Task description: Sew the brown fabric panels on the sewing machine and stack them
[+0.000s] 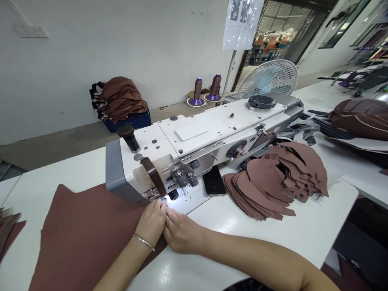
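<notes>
A large brown fabric piece [91, 230] lies over the left of the white table and runs under the head of a sewing machine [206, 129]. My left hand [153, 221], a bracelet on its wrist, rests on the piece in front of the lit needle area, fingers curled down onto it. Touching it from the right, my right hand [183, 233] has its fingers closed at the fabric's edge. The fingertips of both hands are partly hidden, as is the needle.
A phone [214, 181] lies beside the machine bed. To the right are stacked brown cut pieces [273, 182]. Behind stand two thread cones [197, 89] and a fan [268, 79]. A blue crate [130, 120] on the floor holds brown material. More brown pieces [9, 232] sit far left.
</notes>
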`<action>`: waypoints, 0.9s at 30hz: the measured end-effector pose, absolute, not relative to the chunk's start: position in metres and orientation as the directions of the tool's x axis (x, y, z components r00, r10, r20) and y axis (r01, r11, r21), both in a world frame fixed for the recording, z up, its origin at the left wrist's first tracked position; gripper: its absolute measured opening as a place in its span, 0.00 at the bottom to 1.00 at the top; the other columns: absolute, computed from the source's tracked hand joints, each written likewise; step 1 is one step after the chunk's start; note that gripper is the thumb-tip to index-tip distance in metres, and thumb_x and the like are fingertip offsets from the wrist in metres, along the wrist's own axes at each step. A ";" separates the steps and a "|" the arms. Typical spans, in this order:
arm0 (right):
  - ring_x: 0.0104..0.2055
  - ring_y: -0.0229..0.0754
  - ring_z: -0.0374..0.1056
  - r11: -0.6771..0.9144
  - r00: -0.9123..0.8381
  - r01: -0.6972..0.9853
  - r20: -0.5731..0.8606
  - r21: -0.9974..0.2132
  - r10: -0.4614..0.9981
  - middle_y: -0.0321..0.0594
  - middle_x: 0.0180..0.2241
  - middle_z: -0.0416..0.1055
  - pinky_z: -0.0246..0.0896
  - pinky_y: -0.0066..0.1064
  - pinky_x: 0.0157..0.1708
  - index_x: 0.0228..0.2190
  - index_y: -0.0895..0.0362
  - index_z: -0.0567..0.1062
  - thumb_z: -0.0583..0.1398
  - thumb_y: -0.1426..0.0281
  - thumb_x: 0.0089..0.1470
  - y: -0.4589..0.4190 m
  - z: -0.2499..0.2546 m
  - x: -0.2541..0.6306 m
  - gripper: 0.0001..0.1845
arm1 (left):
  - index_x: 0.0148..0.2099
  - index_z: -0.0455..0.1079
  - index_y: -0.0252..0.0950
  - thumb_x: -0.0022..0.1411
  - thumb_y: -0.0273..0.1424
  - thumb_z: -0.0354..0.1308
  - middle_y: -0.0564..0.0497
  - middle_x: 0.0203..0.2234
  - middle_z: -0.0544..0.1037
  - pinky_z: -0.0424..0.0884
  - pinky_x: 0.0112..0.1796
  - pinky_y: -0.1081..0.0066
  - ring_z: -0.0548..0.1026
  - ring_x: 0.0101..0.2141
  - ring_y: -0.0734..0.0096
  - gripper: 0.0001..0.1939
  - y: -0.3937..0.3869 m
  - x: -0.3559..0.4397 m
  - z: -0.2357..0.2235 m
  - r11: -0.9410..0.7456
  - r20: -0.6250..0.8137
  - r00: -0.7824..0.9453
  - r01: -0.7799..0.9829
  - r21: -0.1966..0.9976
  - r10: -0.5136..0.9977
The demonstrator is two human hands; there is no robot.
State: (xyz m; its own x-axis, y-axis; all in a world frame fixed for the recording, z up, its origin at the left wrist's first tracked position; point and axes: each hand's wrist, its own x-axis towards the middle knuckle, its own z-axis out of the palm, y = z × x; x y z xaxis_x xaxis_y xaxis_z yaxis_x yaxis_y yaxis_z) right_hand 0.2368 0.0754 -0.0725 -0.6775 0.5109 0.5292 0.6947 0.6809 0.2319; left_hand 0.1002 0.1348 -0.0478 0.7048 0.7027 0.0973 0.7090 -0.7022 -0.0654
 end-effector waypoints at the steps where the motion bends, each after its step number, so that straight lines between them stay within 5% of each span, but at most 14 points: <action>1: 0.46 0.57 0.70 0.675 -0.669 0.701 0.539 0.230 0.511 0.73 0.43 0.69 0.62 0.53 0.49 0.43 0.79 0.70 0.51 0.80 0.55 0.073 -0.072 0.235 0.16 | 0.42 0.70 0.32 0.60 0.18 0.48 0.47 0.33 0.73 0.70 0.38 0.66 0.71 0.35 0.66 0.13 0.135 0.098 -0.046 -0.698 0.083 0.699 0.715 -0.041 0.710; 5: 0.40 0.58 0.72 0.665 -0.662 0.703 0.573 0.252 0.482 0.68 0.37 0.73 0.69 0.49 0.38 0.39 0.78 0.73 0.52 0.81 0.53 0.060 -0.070 0.234 0.15 | 0.46 0.70 0.35 0.59 0.17 0.48 0.48 0.35 0.74 0.70 0.38 0.66 0.71 0.36 0.65 0.16 0.135 0.087 -0.047 -0.692 0.115 0.685 0.721 0.033 0.719; 10: 0.37 0.58 0.73 0.658 -0.682 0.687 0.588 0.308 0.436 0.68 0.35 0.73 0.68 0.49 0.34 0.37 0.78 0.73 0.53 0.81 0.52 0.060 -0.070 0.234 0.13 | 0.38 0.71 0.34 0.59 0.19 0.49 0.48 0.32 0.73 0.69 0.37 0.65 0.69 0.34 0.64 0.11 0.135 0.082 -0.052 -0.739 0.201 0.719 0.672 0.040 0.665; 15: 0.35 0.58 0.73 0.644 -0.660 0.704 0.610 0.298 0.439 0.69 0.32 0.73 0.66 0.51 0.35 0.33 0.75 0.73 0.52 0.80 0.50 0.068 -0.069 0.229 0.12 | 0.39 0.70 0.34 0.61 0.23 0.50 0.47 0.32 0.72 0.69 0.38 0.65 0.69 0.34 0.64 0.08 0.136 0.087 -0.053 -0.768 0.187 0.757 0.641 -0.023 0.626; 22: 0.23 0.48 0.68 0.657 -0.654 0.707 0.596 0.262 0.466 0.52 0.22 0.71 0.65 0.49 0.35 0.25 0.67 0.72 0.50 0.81 0.51 0.078 -0.064 0.226 0.12 | 0.46 0.71 0.34 0.61 0.23 0.47 0.42 0.36 0.74 0.69 0.34 0.61 0.72 0.34 0.59 0.15 0.150 0.074 -0.060 -0.799 0.347 0.791 0.580 -0.158 0.505; 27: 0.33 0.57 0.73 0.637 -0.618 0.733 0.628 0.241 0.473 0.62 0.30 0.74 0.67 0.49 0.35 0.32 0.73 0.74 0.52 0.81 0.49 0.058 -0.063 0.226 0.12 | 0.42 0.71 0.34 0.64 0.22 0.40 0.44 0.32 0.76 0.67 0.26 0.70 0.72 0.27 0.67 0.17 0.166 0.065 -0.068 -0.847 0.440 0.837 0.465 -0.257 0.326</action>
